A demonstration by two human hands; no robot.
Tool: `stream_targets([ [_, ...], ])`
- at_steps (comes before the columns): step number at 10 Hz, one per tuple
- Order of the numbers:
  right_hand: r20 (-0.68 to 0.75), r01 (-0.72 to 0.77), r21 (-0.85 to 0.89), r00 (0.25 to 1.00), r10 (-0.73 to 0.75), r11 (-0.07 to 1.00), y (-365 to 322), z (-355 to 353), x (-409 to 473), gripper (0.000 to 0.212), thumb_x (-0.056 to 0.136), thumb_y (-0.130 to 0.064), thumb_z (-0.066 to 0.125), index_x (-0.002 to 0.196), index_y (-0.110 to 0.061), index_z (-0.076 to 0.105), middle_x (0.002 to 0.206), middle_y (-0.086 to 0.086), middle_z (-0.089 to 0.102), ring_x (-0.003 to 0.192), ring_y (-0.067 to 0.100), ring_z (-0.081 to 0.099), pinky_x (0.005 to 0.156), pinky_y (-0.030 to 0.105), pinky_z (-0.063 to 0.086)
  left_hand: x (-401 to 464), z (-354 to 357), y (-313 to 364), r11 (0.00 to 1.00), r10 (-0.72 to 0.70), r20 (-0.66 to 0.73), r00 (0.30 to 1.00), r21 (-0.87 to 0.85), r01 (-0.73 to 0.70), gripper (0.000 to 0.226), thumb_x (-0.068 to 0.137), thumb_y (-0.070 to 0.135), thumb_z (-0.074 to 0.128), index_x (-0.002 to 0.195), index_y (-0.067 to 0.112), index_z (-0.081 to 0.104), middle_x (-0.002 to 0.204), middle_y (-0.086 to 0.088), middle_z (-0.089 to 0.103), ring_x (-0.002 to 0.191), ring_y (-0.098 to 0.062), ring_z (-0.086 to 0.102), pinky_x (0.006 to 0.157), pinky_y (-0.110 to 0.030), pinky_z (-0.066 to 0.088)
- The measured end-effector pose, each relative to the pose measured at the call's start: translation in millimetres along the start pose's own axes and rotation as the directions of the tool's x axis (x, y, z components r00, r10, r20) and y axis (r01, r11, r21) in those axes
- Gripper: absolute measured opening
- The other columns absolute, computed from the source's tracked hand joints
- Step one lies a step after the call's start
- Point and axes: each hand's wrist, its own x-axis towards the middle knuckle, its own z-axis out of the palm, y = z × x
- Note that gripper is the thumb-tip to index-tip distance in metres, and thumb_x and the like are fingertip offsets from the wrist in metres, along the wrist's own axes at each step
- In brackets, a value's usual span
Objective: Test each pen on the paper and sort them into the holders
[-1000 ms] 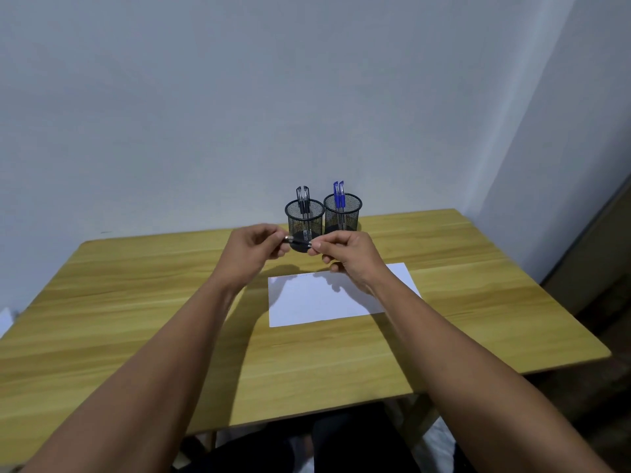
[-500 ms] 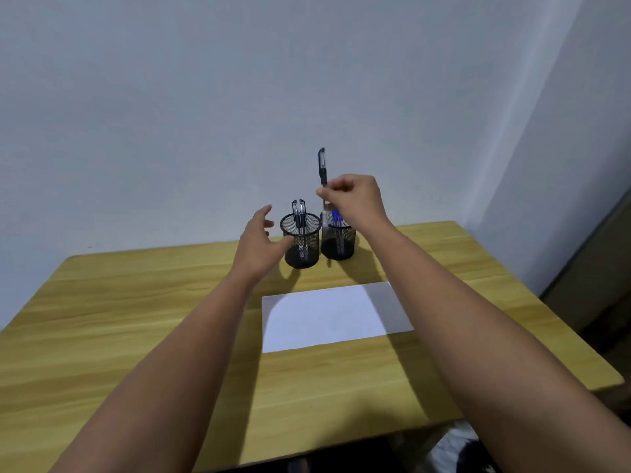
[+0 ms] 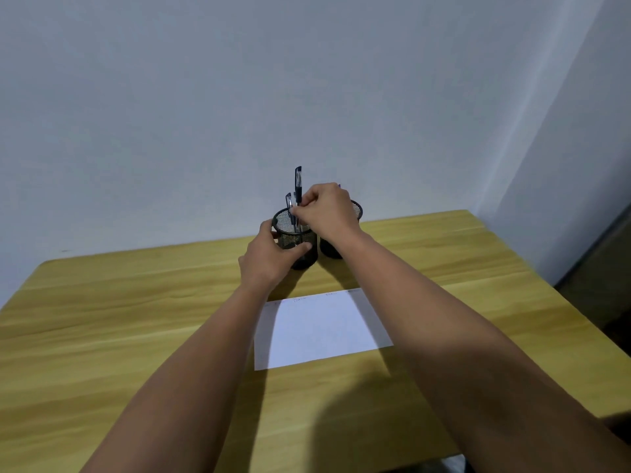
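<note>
Wooden table (image 3: 136, 319) carrying paper (image 3: 324, 329) | left hand (image 3: 269, 257) now gripping left holder (image 3: 297, 240), steadying it | right hand (image 3: 327, 209) pinching black pen (image 3: 298, 186), having swung from right holder (image 3: 356, 211); drop-in looking imminent.

Black mesh holder (image 3: 300, 240), wood-grain table (image 3: 102, 336)

Your right hand (image 3: 327, 208) blocks most of the right holder (image 3: 355, 209), so you can't see its pens. Scribbles on the paper (image 3: 321, 329) are too faint to read.
</note>
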Motion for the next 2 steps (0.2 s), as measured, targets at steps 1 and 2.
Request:
stream_targets([
  [1, 0.003, -0.007, -0.016, 1.0, 0.007, 1.0, 5.6, 3.6, -1.7, 0.016, 0.083, -0.023, 0.089, 0.091, -0.011, 0.082, 0.093, 0.007, 0.083, 0.095, 0.025, 0.078, 0.091, 0.038, 0.06, -0.4, 0.2, -0.7, 1.0, 0.01, -0.011, 1.0, -0.022, -0.01, 0.082, 0.055, 0.075, 0.071, 0.125, 0.039, 0.048, 0.118, 0.016, 0.067, 0.105, -0.018, 0.067, 0.095, -0.05, 0.05],
  [2, 0.006, -0.012, -0.028, 1.0, 0.012, 1.0, 2.9, 3.6, -4.8, 0.019, 0.083, -0.023, 0.088, 0.096, -0.011, 0.083, 0.097, 0.008, 0.084, 0.098, 0.025, 0.078, 0.093, 0.037, 0.059, 0.3, -1.2, 0.6, 0.996, 0.05, -0.009, 0.999, -0.07, -0.05, 0.082, 0.06, 0.064, 0.08, 0.13, 0.032, 0.05, 0.12, 0.01, 0.068, 0.106, -0.019, 0.067, 0.091, -0.045, 0.055],
])
